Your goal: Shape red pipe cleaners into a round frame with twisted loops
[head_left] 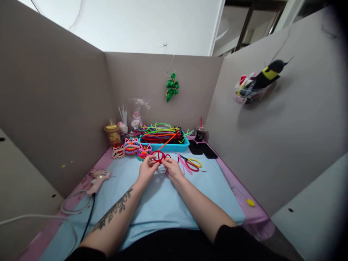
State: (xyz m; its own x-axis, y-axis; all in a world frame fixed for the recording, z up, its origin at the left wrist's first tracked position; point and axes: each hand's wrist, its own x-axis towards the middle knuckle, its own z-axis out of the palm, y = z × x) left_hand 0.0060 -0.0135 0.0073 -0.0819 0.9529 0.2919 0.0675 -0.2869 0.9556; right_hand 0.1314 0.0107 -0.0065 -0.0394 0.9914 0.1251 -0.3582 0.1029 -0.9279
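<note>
Over the middle of the table, my left hand (148, 167) pinches a piece of red pipe cleaner (158, 155) bent into loops. My right hand (172, 167) grips the same red piece from the other side, fingertips close to those of the left. An orange pipe cleaner (168, 141) slants up behind the loops; whether it joins the red piece I cannot tell. Right of my right hand lie pink tweezers (185, 164) and scissors (193, 165) with red and yellow handles. Several colourful cat-eared figures (131, 146) stand beyond my left hand.
A blue tray (166, 147) heaped with pipe cleaners stands at the back. A pink glue gun (98, 183) with its cable lies at left. Black phone-like slabs (208, 150), a dark drink cup (200, 134) and a yellow disc (250, 203) are on the right. Grey partitions (163, 65) enclose the table.
</note>
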